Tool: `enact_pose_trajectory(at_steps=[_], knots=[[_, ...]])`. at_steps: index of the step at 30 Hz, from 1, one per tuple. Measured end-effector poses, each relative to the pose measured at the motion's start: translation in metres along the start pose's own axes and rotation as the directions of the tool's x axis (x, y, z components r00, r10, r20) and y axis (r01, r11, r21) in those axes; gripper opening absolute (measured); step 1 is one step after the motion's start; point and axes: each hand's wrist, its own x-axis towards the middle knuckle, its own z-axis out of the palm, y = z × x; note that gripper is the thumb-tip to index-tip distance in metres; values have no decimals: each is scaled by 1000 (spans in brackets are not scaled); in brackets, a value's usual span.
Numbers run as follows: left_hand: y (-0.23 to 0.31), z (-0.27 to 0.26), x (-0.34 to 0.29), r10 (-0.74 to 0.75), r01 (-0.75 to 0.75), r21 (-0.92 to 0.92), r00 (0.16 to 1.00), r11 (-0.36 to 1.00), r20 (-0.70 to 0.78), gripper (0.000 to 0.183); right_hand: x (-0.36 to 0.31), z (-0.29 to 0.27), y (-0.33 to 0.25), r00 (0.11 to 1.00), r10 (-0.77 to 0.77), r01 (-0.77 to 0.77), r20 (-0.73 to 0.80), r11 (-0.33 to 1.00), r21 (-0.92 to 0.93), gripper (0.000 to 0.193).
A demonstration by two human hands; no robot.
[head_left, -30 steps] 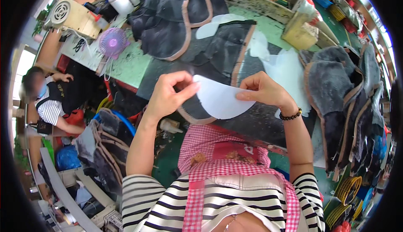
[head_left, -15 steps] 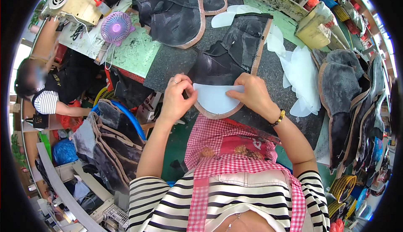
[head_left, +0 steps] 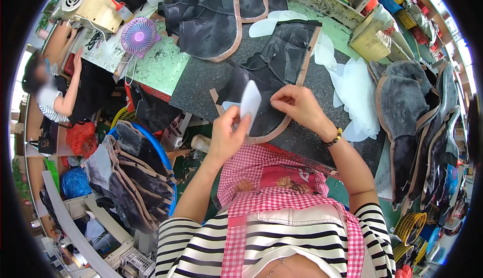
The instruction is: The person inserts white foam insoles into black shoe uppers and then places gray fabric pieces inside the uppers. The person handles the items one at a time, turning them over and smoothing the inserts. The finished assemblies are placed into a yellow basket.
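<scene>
My left hand pinches a white half-moon sheet between thumb and fingers. The sheet is tilted up, nearly edge-on, above the lower left part of a black boot-upper piece. That piece lies flat with its dark inner side up, and a tan band runs along its edge. Over its rounded lower end hovers my right hand, fingers bent and drawn together. Whether anything small is between them, I cannot make out. A beaded bracelet circles my right wrist.
White cut sheets lie spread to the right of the piece. More boot uppers lie at the back, and fur-lined ones hang at the right edge. A small purple fan stands back left; a co-worker sits beyond.
The white sheet lay flat on the rounded end between both hands; now my left hand holds it lifted and tilted. My right hand has let go of it. The co-worker's arm has risen.
</scene>
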Motion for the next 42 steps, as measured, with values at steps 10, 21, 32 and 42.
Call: enact_pose_trajectory(at_steps=[10, 21, 32, 42], knots=[[-23, -2, -10, 29, -36, -148, 998, 988, -48, 22, 9, 29, 5, 780, -592, 595, 206, 597, -539, 15], [22, 17, 5, 359, -440, 608, 897, 660, 260, 55, -60, -57, 23, 995, 61, -2, -83, 815, 579, 31], [52, 64, 98, 162, -609, 573, 749, 548, 642, 34, -202, -108, 3, 918, 364, -394, 154, 878, 271, 10], [75, 35, 78, 384, -678, 346, 684, 649, 621, 39, -73, -155, 15, 988, 11, 29, -157, 968, 251, 19]])
